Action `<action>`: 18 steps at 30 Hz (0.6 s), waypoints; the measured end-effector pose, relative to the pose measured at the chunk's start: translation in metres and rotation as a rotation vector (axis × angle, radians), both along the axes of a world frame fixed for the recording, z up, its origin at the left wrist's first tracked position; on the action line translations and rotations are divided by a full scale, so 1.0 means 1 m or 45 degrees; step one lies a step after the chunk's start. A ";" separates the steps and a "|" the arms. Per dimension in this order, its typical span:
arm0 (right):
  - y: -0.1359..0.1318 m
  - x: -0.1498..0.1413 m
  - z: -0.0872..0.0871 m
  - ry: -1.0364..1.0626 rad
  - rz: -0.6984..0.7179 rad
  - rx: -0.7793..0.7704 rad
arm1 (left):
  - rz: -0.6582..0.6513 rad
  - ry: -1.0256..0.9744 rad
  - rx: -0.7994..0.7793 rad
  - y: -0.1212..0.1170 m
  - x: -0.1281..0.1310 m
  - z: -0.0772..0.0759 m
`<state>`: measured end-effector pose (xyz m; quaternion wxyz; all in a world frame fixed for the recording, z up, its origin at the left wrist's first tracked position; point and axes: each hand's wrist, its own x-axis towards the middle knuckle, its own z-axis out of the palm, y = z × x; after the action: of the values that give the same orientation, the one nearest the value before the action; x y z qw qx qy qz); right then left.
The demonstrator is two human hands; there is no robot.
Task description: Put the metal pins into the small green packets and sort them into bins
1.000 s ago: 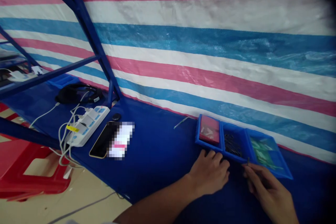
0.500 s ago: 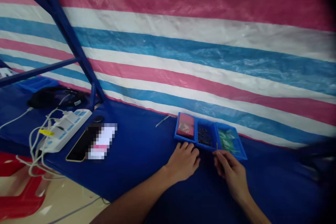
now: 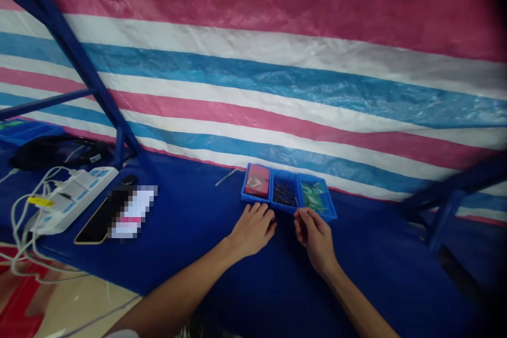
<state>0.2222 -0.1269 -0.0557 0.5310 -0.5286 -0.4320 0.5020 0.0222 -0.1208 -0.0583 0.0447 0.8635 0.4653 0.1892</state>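
A blue three-compartment tray lies near the striped sheet. Its left compartment holds a red piece with small pale bits on it, the middle one many dark screw-like pieces, the right one green-looking clear packets. My left hand rests at the front edge below the left compartment, its fingers bent but apart, with nothing seen in them. At the front of the middle compartment, my right hand pinches a thin screw-like piece between thumb and forefinger; its lower end is hidden.
A white power strip with tangled cables lies at left, near a phone and a round black object. A thin pale stick lies left of the tray. Blue frame bars stand at both sides before the striped sheet.
The view has shifted, so tray, hands and table items all appear further left. My right hand keeps its pinch on the thin piece; my left hand stays by the tray.
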 end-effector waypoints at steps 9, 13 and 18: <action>0.003 0.002 0.006 -0.280 0.166 0.310 | -0.059 -0.145 -0.061 0.001 -0.006 0.004; 0.003 0.005 -0.007 -0.649 0.232 0.493 | -0.101 -0.234 -0.111 0.000 -0.013 0.008; 0.005 0.005 -0.014 -0.918 0.383 0.575 | -0.221 -0.236 -0.189 0.001 -0.027 0.013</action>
<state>0.2269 -0.1219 -0.0692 0.3697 -0.4718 -0.7602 0.2505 -0.0052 -0.1201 -0.0449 0.1673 0.8738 0.3953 0.2286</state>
